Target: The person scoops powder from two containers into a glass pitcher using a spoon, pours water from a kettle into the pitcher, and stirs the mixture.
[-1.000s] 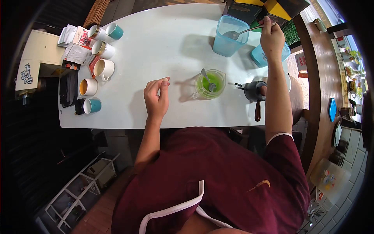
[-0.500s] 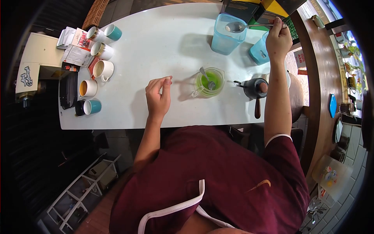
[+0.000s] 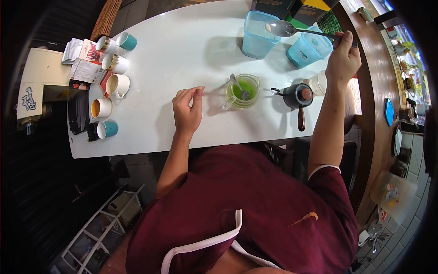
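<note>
Large spoon held out leftward from the right hand; jug lower-left of it, nearer the left hand.
Left to right: the left hand [image 3: 187,109] is open, fingers loosely bent, gripping nothing visible, above the white tabletop [image 3: 182,59]. Just beside it stands a clear glass jug of green liquid [image 3: 249,85], handle towards that hand, a small metal spoon [image 3: 234,81] leaning inside. The bowl of the large metal spoon [image 3: 315,32] appears over the right rim of a tall light-blue plastic container [image 3: 256,42]; contact cannot be confirmed. Its long axis runs crosswise, handle passing over a second light-blue plastic container [image 3: 306,54]. The right hand [image 3: 344,61] has its grip closed on the handle's far end.
</note>
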`<state>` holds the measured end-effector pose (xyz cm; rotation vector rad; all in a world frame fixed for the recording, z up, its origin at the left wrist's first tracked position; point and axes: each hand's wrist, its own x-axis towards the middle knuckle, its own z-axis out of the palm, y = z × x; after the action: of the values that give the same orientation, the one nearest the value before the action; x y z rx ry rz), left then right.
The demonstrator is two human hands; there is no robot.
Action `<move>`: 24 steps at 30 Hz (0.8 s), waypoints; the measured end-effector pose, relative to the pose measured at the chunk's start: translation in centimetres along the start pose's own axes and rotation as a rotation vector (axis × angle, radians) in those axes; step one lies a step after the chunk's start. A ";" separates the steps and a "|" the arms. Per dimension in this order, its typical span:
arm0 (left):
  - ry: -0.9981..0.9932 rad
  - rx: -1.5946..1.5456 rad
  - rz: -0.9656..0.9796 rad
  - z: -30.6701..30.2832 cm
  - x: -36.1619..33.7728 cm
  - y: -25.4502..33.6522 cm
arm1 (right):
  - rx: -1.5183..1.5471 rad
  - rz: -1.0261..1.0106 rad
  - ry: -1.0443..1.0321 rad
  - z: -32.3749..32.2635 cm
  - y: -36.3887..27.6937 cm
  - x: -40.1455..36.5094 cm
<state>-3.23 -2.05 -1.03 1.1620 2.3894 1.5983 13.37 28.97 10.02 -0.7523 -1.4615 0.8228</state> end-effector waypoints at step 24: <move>-0.092 -0.095 -0.070 1.3 1.6 0.2 | 0.055 -0.007 0.224 -5.8 -4.6 -12.9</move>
<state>-3.68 -0.01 -0.91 1.0976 2.2457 1.5824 19.94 15.93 7.10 -0.7723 -1.2368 0.7453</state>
